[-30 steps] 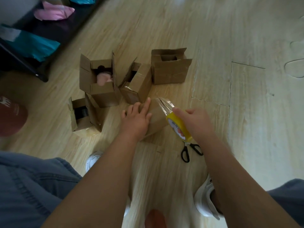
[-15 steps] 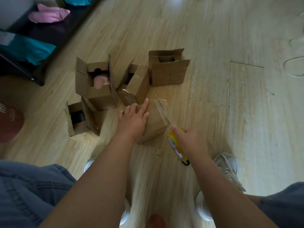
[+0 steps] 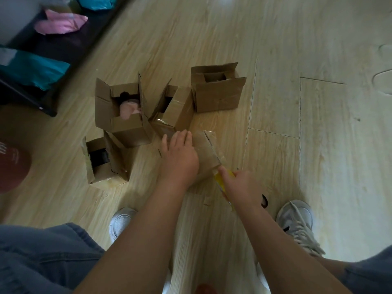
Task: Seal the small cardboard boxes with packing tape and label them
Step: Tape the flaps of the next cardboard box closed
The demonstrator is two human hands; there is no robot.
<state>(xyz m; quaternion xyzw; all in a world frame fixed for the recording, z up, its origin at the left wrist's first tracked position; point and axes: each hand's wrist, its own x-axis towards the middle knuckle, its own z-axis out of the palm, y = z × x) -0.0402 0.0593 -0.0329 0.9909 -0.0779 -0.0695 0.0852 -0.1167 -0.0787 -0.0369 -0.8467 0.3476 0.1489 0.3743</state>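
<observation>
The person crouches over a wooden floor [image 3: 318, 145] with both forearms extended forward. The left hand [image 3: 180, 158] lies on top of the nearest box [image 3: 209, 154], fingers straight and close together, palm pressing on its closed top. The right hand [image 3: 242, 187] is curled round a yellow tape roll [image 3: 221, 183], held on edge at the near right corner of that box. A strip of clear tape [image 3: 212, 135] glints along the box's right top edge; I cannot tell whether it joins the roll. The nearest box rests on the floor in front of the person's feet, with the four other boxes beyond it and to the left. Of these, the flap-up box [image 3: 127, 128] stands open with a pink item [image 3: 128, 108] inside. Just below and left of it, the side-lying box [image 3: 114, 164] shows a dark item [image 3: 98, 157] in its opening. The tilted box [image 3: 180, 109], shiny with tape along its lower edge, leans just behind the left hand's fingertips. The far box [image 3: 218, 96] stands upright, its flaps partly folded in. A black scissor handle [image 3: 264, 201] shows beside the right wrist; the rest is hidden. One white shoe [image 3: 297, 221] sits right of the arms, another shoe [image 3: 121, 221] left of them. A dark bench [image 3: 70, 45] at upper left carries a pink bag [image 3: 61, 24] and a teal bag [image 3: 31, 71]. A reddish-brown rounded object [image 3: 10, 166] sits at the left edge.
</observation>
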